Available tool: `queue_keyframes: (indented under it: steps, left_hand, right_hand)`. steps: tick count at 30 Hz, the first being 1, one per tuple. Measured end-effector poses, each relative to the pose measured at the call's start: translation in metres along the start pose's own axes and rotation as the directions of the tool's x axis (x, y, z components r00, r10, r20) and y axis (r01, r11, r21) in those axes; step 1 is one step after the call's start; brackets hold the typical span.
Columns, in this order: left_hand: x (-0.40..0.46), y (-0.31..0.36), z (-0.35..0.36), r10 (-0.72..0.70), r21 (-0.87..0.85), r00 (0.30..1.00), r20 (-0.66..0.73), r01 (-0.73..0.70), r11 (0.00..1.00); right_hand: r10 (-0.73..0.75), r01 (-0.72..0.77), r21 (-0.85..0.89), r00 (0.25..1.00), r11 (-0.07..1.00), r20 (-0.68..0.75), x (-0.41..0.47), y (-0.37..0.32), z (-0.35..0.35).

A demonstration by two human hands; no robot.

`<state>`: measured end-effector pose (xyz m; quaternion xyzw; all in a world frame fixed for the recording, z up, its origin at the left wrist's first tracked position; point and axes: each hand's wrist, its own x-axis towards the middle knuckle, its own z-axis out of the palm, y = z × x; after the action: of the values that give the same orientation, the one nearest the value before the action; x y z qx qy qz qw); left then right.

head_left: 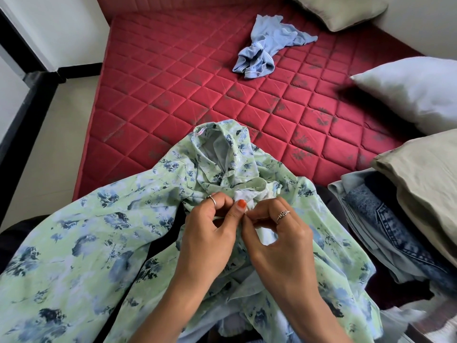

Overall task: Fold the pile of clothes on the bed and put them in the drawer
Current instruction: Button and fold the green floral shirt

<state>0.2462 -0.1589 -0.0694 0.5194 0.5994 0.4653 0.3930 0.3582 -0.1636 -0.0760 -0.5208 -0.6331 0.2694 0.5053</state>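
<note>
While the green floral shirt (103, 231) lies spread over the bed (173, 82) before me | left hand (210, 233) and right hand (277, 233) fingers pinching its front edge | blue garment (267, 45) lies farther off.

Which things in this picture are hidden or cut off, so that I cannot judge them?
- Head view: what the left hand and right hand pinch on the floral shirt is covered by the fingers.
- Folded pile: partly under the beige pillow.
- Drawer: not in view.
</note>
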Motion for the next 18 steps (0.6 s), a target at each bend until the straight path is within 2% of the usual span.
queue_keyframes:
  steps: [2,4,8,11,13,16,18]
  left_hand:
    - [0.001,-0.003,-0.001,0.010,-0.016,1.000,0.006,-0.010,1.000]
    - [0.002,-0.006,-0.002,0.017,-0.011,1.000,0.010,-0.017,1.000]
    - [0.005,-0.007,-0.003,0.034,-0.026,0.999,0.027,-0.033,0.999]
    - [0.008,-0.005,-0.003,0.070,-0.039,0.995,0.067,-0.068,0.997]
    - [0.010,-0.001,-0.003,0.098,-0.057,0.990,0.098,-0.093,0.994]
    - [0.016,0.004,-0.003,0.108,-0.091,0.985,0.133,-0.097,0.991]
    - [0.022,0.005,-0.002,0.106,-0.089,0.982,0.154,-0.093,0.992]
  right_hand:
    - [0.032,-0.033,0.060,0.999,0.998,0.009,-0.001,0.000,-0.001]
    - [0.149,-0.156,0.171,0.987,0.973,0.056,0.000,-0.002,-0.003]
    - [0.402,-0.444,0.385,0.896,0.809,0.188,0.008,-0.008,-0.009]
    - [0.466,-0.546,0.481,0.838,0.687,0.285,0.016,-0.009,-0.015]
    - [0.471,-0.615,0.561,0.787,0.554,0.398,0.023,-0.006,-0.017]
    - [0.457,-0.726,0.622,0.678,0.293,0.576,0.035,0.001,-0.017]
    - [0.436,-0.762,0.614,0.633,0.205,0.640,0.041,0.005,-0.019]
